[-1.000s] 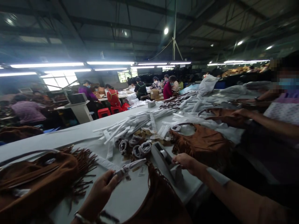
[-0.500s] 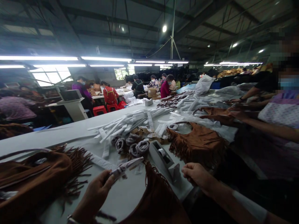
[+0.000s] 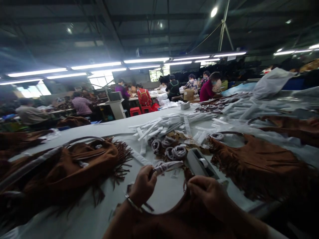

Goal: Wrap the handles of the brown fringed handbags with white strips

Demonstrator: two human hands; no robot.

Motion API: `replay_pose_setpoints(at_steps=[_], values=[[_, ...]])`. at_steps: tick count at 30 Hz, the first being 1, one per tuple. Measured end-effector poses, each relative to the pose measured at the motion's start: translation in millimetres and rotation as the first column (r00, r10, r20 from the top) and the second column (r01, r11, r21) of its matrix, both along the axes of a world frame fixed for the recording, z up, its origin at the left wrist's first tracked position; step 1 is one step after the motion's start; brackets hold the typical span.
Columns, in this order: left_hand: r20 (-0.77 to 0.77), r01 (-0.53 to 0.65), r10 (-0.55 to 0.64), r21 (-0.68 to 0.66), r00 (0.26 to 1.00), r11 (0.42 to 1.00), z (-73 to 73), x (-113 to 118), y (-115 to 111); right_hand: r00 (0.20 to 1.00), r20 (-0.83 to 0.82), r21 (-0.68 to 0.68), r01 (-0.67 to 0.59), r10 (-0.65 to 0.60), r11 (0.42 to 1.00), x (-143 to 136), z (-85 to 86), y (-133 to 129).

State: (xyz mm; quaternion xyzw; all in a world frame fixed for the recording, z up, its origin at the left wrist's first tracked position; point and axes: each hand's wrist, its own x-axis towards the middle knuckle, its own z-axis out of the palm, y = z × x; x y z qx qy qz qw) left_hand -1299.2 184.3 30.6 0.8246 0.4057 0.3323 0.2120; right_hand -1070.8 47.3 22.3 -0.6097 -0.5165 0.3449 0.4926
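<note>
Brown suede-like fabric forms a fringed bag (image 3: 82,166) at left on the white desk (image 3: 164,196). Next, the left hand (image 3: 143,186) clasps a wrapped handle (image 3: 170,166) in its fingers. A dark brown bag (image 3: 179,217) lies directly before the person. At its upper edge the right hand (image 3: 209,192) has curled fingers; whether they grip is unclear. A tape dispenser (image 3: 195,161) stands just beyond. Slack in the left grasp could loosen the wrapping; stray fringe (image 3: 185,179) could get caught in it.

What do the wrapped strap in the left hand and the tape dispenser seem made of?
Wrapped strap: outer layer perhaps thin plastic or foam, pale and crinkled; its core is hidden. Tape dispenser: probably moulded plastic, its grey sides smooth.
</note>
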Motion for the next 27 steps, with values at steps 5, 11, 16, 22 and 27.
replay_pose_setpoints(at_steps=[5,11,16,22,27], values=[[0.016,-0.002,0.000,0.134,1.000,0.991,-2.3,-1,-13,0.896,-0.440,-0.025,-0.083,0.063,0.996,-82,8.9,63],[-0.033,-0.005,0.014,0.258,0.999,0.966,-9.6,-4,-20,0.786,-0.618,-0.097,-0.084,0.006,0.992,-91,-0.1,77],[-0.088,-0.032,0.054,0.239,0.995,0.971,-9.9,-2,-25,0.804,-0.594,-0.133,-0.124,0.021,0.983,-83,-1.5,77],[-0.107,-0.012,0.036,0.221,0.994,0.975,-8.6,-2,-28,0.873,-0.486,-0.164,-0.144,0.047,0.976,-75,-1.9,82],[-0.092,0.009,0.013,0.239,0.996,0.971,-7.4,-4,-28,0.904,-0.414,-0.186,-0.200,0.108,0.962,-69,-0.5,83]])
